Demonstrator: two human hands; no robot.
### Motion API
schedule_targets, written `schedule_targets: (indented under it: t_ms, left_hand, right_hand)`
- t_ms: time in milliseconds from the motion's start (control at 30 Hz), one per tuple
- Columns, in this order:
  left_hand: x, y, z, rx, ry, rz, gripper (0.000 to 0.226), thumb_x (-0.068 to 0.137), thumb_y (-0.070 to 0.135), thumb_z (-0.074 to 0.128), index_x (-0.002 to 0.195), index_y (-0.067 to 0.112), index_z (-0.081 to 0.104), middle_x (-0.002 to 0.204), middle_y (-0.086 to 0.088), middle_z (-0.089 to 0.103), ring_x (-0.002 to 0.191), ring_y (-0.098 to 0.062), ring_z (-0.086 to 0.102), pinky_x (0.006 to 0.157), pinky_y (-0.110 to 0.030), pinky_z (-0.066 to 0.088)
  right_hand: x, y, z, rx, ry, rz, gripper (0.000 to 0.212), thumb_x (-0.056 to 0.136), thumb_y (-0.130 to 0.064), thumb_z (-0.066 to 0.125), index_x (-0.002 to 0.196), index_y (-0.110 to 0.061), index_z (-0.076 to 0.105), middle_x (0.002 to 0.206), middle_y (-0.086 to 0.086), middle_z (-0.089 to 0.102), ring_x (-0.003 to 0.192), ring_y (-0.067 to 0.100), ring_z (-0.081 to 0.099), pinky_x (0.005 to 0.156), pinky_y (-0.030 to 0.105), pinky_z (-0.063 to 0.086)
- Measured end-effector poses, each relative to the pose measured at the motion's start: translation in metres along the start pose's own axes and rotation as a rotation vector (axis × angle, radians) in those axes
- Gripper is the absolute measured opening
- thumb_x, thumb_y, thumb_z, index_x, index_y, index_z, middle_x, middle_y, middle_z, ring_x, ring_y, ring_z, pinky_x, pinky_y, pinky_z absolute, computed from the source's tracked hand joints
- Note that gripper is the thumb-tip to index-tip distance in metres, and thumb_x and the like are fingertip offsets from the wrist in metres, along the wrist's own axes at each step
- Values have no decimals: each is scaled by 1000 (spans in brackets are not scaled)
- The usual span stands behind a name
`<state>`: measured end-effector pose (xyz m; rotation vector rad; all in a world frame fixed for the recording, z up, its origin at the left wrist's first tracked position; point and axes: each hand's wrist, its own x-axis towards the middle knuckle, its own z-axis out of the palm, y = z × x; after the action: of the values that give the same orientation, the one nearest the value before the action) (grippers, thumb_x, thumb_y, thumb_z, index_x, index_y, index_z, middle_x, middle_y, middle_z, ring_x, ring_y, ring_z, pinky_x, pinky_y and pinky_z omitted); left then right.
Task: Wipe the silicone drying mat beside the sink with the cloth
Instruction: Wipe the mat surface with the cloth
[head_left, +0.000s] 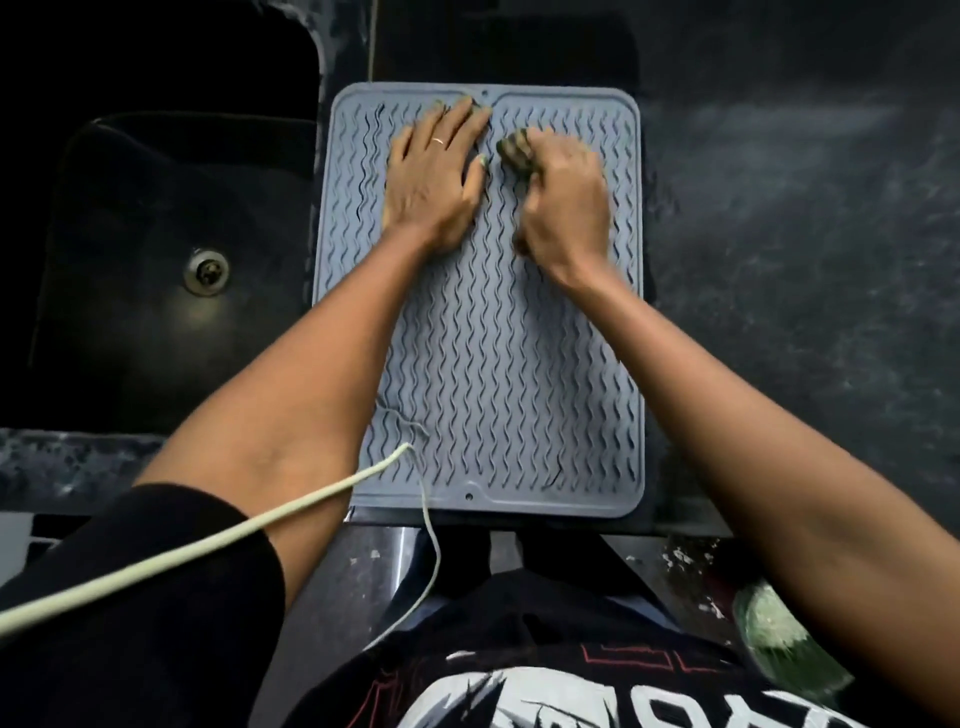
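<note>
Dark counter (779, 208), grey mat (483, 364), left hand (436, 176) flat, right hand (566, 202) gripping cloth (514, 153), sink (156, 249) beside.

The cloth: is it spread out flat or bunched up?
Bunched up. The right hand grips the dark cloth in a wad, only a small lump showing beyond the fingers.

The drying mat (483, 364) is blue-grey, ridged all over in wavy lines. Left of the mat the sink (156, 270) is black; right of it the counter (805, 234) is dark speckled stone. On the mat, the cloth (515, 151) looks dark olive.
</note>
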<state>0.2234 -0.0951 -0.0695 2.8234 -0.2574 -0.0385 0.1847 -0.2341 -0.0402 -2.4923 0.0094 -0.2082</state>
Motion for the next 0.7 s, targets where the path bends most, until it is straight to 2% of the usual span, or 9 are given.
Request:
schedule_targets:
  t_ms: [33,100,133,200,267,433,567,633,700]
  left_hand:
    - [0,-1,0,-1,0,-5,53,100,37,30,151,29,26,160,2,24,149,-20,18,120,-40,8]
    - [1,0,0,5,-2,-7,52,101,37,28,152,30,23,161,2,23,149,-21,17,121,-40,7]
    - [1,2,0,4,0,-5,52,101,36,27,152,29,22,161,3,22,150,-21,16,121,-40,6]
    - [1,3,0,-26,5,-13,53,101,33,27,153,27,21,161,2,23,150,-20,15,122,-39,5]
    - [-1,3,-1,-74,26,-34,55,99,29,28,154,24,21,160,0,26,149,-21,17,122,-39,5]
    - [0,3,-3,-81,39,-23,57,97,24,30,153,25,22,159,3,28,149,-20,19,122,-38,6]
    - [0,1,-2,-64,36,-20,58,97,25,29,154,26,19,160,4,25,149,-19,17,123,-38,6]
    - [-1,2,-1,-62,39,-16,57,97,25,29,154,26,19,160,4,25,149,-19,17,123,-38,6]
    - [0,3,-1,-66,41,-16,57,97,25,30,154,26,20,160,4,26,149,-19,18,123,-39,6]
  right_hand:
    - [9,0,-2,80,78,25,41,91,-2,39,129,-11,54,125,8,60,120,22,50,104,38,40]
    - [33,-3,-1,93,175,61,46,91,1,38,134,-11,48,132,8,57,126,23,46,108,35,36]
    - [45,-4,1,37,151,52,50,91,0,37,139,-13,43,140,7,50,133,23,39,112,35,30]
    - [58,-5,11,-141,-22,12,54,91,-6,37,144,-17,34,150,3,36,141,24,24,115,39,22]
    - [62,-2,20,-261,-132,-18,55,90,-9,37,144,-16,32,152,3,32,142,24,20,115,42,20]
    - [16,-8,13,-281,-73,-91,41,93,-5,35,131,-12,49,139,5,49,135,27,32,106,44,29]
    - [-77,-18,-8,-289,-167,-145,42,94,-5,31,134,-7,47,140,11,49,132,33,36,100,46,32]
    - [-102,-17,-20,-330,-224,-205,37,94,-7,39,128,-8,53,133,10,56,124,33,44,92,45,38]
    - [-93,-17,-31,-251,-241,-189,28,91,-7,46,111,-14,65,113,4,67,102,22,53,80,38,42]
